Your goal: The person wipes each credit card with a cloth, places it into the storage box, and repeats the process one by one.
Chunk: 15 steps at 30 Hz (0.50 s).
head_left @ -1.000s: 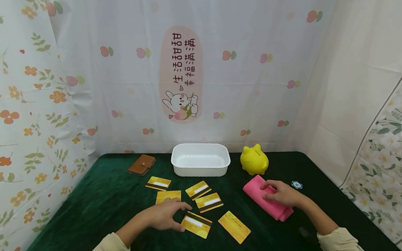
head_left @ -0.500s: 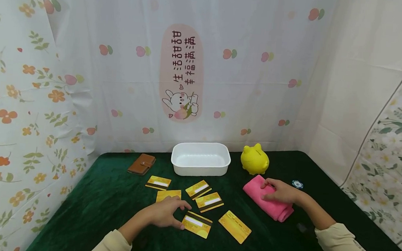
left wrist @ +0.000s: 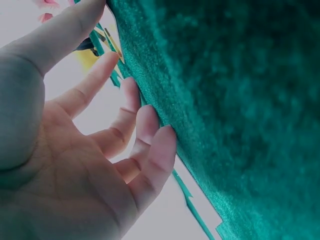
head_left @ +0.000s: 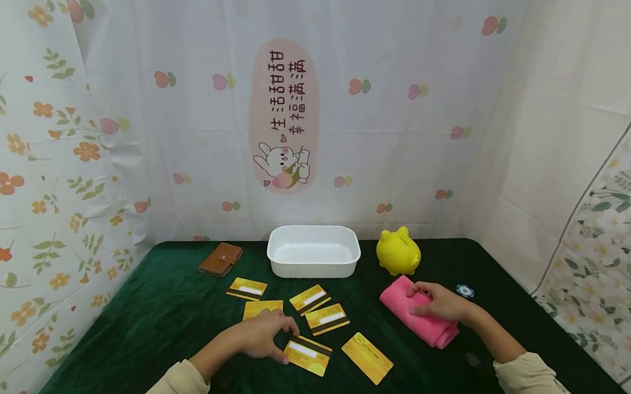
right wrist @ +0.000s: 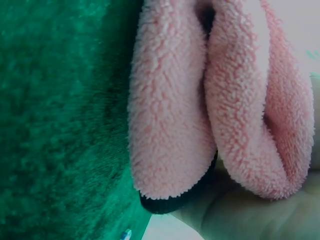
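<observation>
My left hand pinches the short left side of a gold bank card between thumb and index finger. The card still lies on the green cloth. In the left wrist view the other fingers are bent loosely against the cloth, and that card can hardly be made out. My right hand grips a rolled pink towel, thumb on the near side. Close up in the right wrist view, the fluffy towel fills the middle and hides most of the hand. Another gold card lies between the hands.
Several more gold cards lie beyond the left hand. At the back stand a white tub, a yellow piggy bank and a brown wallet. A blue-and-white chip lies right of the towel, near the table's right edge.
My left index finger has come slightly closer to the thumb at the card's edge. The right hand and the towel stay where they were; the view shifts slightly.
</observation>
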Each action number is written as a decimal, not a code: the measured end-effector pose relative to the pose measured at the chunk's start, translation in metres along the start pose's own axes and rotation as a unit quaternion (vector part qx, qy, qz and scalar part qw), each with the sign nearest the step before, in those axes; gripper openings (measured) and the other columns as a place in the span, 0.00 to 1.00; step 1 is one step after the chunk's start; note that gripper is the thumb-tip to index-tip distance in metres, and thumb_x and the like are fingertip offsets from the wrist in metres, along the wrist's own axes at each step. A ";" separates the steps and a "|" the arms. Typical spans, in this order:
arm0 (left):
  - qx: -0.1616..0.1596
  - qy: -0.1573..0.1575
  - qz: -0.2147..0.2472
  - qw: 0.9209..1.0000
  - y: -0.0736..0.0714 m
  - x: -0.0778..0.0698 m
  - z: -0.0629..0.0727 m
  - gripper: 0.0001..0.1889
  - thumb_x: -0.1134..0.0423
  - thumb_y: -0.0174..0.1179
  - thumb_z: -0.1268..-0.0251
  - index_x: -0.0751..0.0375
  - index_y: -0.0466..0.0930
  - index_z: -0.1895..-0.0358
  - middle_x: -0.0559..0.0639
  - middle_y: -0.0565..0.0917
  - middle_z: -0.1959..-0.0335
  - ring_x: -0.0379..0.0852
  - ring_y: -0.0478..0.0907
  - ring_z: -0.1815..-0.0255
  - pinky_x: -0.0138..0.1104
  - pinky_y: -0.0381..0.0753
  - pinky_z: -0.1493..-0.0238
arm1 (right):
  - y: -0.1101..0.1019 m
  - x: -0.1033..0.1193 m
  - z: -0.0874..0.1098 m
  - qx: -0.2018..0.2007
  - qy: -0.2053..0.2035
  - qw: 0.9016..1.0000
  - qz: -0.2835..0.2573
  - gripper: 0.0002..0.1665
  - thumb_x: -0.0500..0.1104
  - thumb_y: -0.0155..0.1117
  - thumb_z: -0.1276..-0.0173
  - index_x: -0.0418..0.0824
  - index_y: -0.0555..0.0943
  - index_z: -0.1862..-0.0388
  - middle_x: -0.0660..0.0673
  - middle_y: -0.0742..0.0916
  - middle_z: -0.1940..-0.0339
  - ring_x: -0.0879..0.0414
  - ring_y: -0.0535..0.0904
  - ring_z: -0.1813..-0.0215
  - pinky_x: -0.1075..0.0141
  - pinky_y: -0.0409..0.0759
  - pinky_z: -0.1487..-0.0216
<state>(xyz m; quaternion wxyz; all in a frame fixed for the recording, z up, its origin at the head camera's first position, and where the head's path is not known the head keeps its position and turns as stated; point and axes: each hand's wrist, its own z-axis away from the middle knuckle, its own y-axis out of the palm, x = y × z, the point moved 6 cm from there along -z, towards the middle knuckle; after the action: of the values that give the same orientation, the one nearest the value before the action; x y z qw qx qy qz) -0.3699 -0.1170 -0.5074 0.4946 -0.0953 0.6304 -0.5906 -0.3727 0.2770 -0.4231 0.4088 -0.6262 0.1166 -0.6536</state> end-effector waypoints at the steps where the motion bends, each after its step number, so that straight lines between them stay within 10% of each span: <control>1: 0.002 -0.005 0.001 1.000 0.001 0.002 -0.002 0.29 0.36 0.73 0.53 0.24 0.73 0.45 0.34 0.74 0.52 0.43 0.69 0.51 0.44 0.76 0.53 | 0.000 0.000 0.000 0.000 0.001 1.000 -0.001 0.23 0.48 0.70 0.34 0.41 0.73 0.46 0.38 0.73 0.48 0.47 0.72 0.57 0.58 0.78 0.63; 15: 0.004 -0.010 -0.006 1.000 0.000 0.000 -0.001 0.28 0.36 0.74 0.56 0.27 0.75 0.49 0.34 0.74 0.53 0.43 0.69 0.50 0.44 0.76 0.52 | 0.000 -0.003 -0.001 0.001 -0.002 1.000 -0.009 0.23 0.48 0.70 0.34 0.41 0.73 0.46 0.37 0.73 0.48 0.47 0.73 0.58 0.58 0.79 0.64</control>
<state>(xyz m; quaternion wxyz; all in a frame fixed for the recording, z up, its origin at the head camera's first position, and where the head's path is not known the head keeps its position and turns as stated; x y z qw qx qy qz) -0.3705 -0.1162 -0.5076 0.4981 -0.1033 0.6225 -0.5948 -0.3737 0.2785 -0.4254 0.4038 -0.6282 0.1095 -0.6560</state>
